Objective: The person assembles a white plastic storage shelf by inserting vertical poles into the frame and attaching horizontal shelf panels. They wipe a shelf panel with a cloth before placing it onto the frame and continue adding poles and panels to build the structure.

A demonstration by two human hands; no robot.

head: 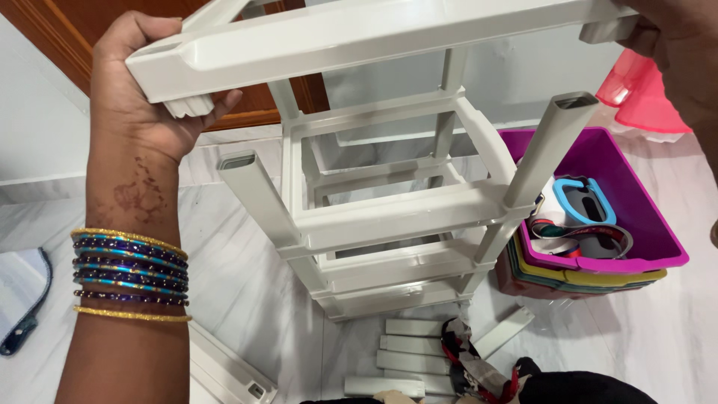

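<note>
My left hand [142, 90] grips the left corner of a white plastic frame panel [359, 37], held level above a white plastic rack [389, 224]. My right hand [673, 45] holds the panel's right corner at the top right edge of the view. The rack stands on the marble floor, with several tiers joined by hollow posts. Two open-topped posts [258, 194] [550, 146] stick up just below the panel's corner sockets. Several gold and blue bangles sit on my left wrist.
A stack of coloured plastic bins [643, 224], purple on top, stands right of the rack, holding a blue ring-shaped item and straps. Several loose white post pieces [411, 352] lie on the floor in front. A pink plastic item [643, 90] is behind. A wooden door [67, 30] is at the back left.
</note>
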